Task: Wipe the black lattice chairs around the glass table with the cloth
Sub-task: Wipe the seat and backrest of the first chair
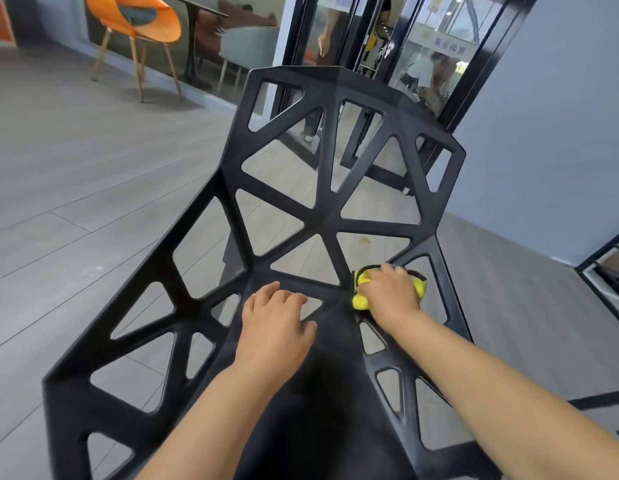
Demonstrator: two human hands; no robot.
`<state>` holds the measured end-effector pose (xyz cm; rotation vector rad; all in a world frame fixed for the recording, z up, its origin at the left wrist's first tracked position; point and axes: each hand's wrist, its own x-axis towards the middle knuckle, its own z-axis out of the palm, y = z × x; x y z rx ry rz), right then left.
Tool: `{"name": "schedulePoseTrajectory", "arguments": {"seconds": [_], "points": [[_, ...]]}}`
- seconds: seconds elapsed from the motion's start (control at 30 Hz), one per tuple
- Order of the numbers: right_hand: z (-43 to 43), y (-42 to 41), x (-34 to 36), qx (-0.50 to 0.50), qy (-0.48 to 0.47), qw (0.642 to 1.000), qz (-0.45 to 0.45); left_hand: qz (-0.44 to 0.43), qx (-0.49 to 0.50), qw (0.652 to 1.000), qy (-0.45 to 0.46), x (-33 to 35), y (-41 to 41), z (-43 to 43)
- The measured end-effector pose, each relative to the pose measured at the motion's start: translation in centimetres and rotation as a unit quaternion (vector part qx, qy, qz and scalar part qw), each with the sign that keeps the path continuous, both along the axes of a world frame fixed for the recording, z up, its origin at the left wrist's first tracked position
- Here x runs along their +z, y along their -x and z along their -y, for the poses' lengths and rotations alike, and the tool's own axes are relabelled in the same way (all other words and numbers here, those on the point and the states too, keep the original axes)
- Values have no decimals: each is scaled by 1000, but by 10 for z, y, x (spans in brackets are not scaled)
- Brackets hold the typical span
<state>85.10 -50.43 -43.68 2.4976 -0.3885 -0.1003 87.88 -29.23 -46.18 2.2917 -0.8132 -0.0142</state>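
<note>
Fingers (392, 271) of the right hand (387, 292) are clutching the soft, light-looking yellow cloth (360, 301), bunching it at the rear right seat corner of the black lattice chair (335, 220). Left hand (276, 317) is lying relaxed mid-seat, bracing the probably stiff frame.

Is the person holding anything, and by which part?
The right hand holds a bunched yellow cloth, its grip over the middle, on the black lattice chair. The left hand holds nothing.
</note>
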Motion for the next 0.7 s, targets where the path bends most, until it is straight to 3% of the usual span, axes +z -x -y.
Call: {"name": "schedulePoseTrajectory", "arguments": {"seconds": [0.13, 0.23, 0.5, 0.7], "points": [[12, -7, 50, -43, 124, 991, 21, -2, -1, 1000, -2, -2, 0, 4], [23, -4, 71, -97, 120, 983, 97, 5, -10, 1000, -4, -3, 1, 8], [-17, -23, -28, -121, -69, 988, 63, 15, -6, 1000, -13, -3, -6, 7], [-17, -8, -3, -149, -242, 942, 179, -4, 7, 1000, 2, 1, -15, -1]]}}
